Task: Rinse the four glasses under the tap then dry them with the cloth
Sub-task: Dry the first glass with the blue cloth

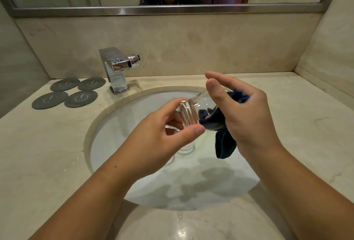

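Over the sink [134, 117], the left grip [162, 125] comes in from the near left and pinches the ribbed base of a glass [188, 114] between thumb and curled fingers. The glass lies on its side, its long axis nearly level, base to the left and mouth to the right. The right grip [247, 109], thumb stretched along the upper wall, is closed round a dark blue cloth [225, 142] bunched at the mouth, with one end hanging down.
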`<state>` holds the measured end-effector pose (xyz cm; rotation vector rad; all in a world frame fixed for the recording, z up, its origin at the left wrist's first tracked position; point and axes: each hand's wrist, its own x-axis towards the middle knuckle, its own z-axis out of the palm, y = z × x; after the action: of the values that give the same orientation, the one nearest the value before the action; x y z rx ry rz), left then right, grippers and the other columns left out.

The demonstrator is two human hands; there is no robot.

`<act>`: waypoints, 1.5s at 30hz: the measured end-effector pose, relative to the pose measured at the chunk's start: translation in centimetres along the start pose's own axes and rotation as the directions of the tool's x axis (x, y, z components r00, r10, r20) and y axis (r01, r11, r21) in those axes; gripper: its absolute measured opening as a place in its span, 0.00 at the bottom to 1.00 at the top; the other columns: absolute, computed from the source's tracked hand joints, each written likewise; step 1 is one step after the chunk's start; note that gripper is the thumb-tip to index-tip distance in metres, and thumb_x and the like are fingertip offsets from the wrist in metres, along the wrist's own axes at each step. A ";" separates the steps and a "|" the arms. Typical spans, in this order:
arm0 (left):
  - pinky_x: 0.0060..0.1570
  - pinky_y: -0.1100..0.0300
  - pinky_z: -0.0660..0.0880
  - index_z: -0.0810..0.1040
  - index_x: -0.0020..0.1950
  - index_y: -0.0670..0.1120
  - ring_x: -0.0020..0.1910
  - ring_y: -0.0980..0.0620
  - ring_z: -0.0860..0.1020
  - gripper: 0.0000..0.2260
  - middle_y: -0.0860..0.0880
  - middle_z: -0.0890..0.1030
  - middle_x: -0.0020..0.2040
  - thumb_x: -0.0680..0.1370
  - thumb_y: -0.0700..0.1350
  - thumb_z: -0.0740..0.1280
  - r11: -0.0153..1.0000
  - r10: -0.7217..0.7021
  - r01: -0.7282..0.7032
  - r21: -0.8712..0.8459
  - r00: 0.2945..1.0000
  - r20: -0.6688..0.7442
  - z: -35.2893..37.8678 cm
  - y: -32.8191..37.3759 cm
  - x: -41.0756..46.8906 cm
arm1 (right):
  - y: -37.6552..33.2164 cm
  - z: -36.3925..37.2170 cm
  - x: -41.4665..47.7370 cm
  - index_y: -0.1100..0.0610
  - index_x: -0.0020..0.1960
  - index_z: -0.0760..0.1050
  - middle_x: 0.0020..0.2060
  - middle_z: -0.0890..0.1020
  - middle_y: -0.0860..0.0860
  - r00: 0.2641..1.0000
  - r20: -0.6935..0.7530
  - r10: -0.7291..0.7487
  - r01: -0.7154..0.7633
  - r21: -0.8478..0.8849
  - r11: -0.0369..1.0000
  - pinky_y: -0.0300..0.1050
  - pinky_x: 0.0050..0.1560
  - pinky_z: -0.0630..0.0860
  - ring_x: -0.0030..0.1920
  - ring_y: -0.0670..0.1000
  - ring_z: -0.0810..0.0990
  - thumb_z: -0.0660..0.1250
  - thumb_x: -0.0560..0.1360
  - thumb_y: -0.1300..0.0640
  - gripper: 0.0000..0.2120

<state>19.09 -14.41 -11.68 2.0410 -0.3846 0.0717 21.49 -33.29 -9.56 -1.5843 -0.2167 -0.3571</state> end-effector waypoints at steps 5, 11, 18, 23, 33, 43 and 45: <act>0.59 0.56 0.80 0.73 0.74 0.63 0.58 0.58 0.84 0.27 0.58 0.86 0.57 0.77 0.67 0.69 1.000 -0.027 0.027 -0.009 1.000 0.003 0.0 0.0 0.1 | -0.2 0.1 0.0 0.47 0.57 0.88 0.34 0.76 0.55 1.000 -0.002 0.024 -0.024 0.069 0.997 0.42 0.35 0.82 0.31 0.48 0.80 0.77 0.72 0.44 0.15; 0.51 0.53 0.83 0.84 0.59 0.54 0.46 0.52 0.85 0.26 0.47 0.89 0.48 0.79 0.72 0.60 0.950 -0.175 0.189 -0.247 0.981 0.079 0.4 0.4 0.3 | -0.4 0.4 -0.5 0.43 0.57 0.88 0.32 0.74 0.64 1.000 0.018 -0.006 0.006 0.032 0.999 0.67 0.45 0.85 0.36 0.65 0.82 0.78 0.73 0.41 0.15; 0.57 0.39 0.82 0.82 0.61 0.64 0.48 0.52 0.85 0.21 0.53 0.87 0.49 0.72 0.71 0.69 0.980 -0.116 0.118 -0.161 0.993 0.022 0.3 -0.2 0.4 | -0.5 0.2 -0.1 0.47 0.56 0.88 0.32 0.77 0.54 0.993 0.083 0.081 -0.089 0.098 0.991 0.50 0.35 0.86 0.30 0.51 0.84 0.78 0.72 0.46 0.14; 0.61 0.52 0.81 0.73 0.73 0.66 0.58 0.56 0.83 0.32 0.57 0.85 0.56 0.71 0.71 0.73 1.000 -0.023 0.023 0.012 0.999 -0.022 0.2 -0.4 0.0 | -0.2 0.1 0.2 0.44 0.54 0.88 0.28 0.78 0.41 0.997 0.040 0.059 -0.060 0.037 0.998 0.44 0.38 0.83 0.30 0.43 0.80 0.77 0.70 0.41 0.14; 0.59 0.48 0.83 0.83 0.63 0.60 0.48 0.53 0.85 0.27 0.48 0.88 0.52 0.74 0.74 0.61 0.966 -0.138 0.148 -0.212 0.989 0.061 0.8 -0.2 0.5 | -0.9 0.3 -0.5 0.50 0.54 0.88 0.29 0.76 0.50 0.998 0.043 0.042 -0.047 0.137 0.989 0.44 0.31 0.83 0.27 0.50 0.82 0.78 0.71 0.48 0.12; 0.63 0.55 0.79 0.69 0.72 0.68 0.61 0.58 0.80 0.28 0.60 0.82 0.60 0.74 0.69 0.71 0.998 0.009 -0.009 0.068 1.000 0.000 0.6 -0.6 0.0 | -0.6 0.3 -0.2 0.49 0.54 0.88 0.28 0.80 0.45 0.993 0.033 0.110 -0.113 0.110 0.988 0.37 0.29 0.79 0.26 0.45 0.81 0.77 0.74 0.49 0.10; 0.63 0.67 0.75 0.66 0.74 0.70 0.61 0.63 0.77 0.32 0.63 0.80 0.61 0.71 0.71 0.69 0.979 0.062 -0.056 0.194 0.998 -0.025 0.6 -0.4 -0.2 | -0.6 0.3 -0.2 0.49 0.54 0.88 0.29 0.81 0.49 0.991 0.025 0.132 -0.134 0.114 0.984 0.43 0.31 0.83 0.28 0.48 0.84 0.77 0.73 0.47 0.11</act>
<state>18.99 -14.66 -12.37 2.2165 -0.4332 0.1837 21.16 -32.95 -9.04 -1.4796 -0.1410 -0.2228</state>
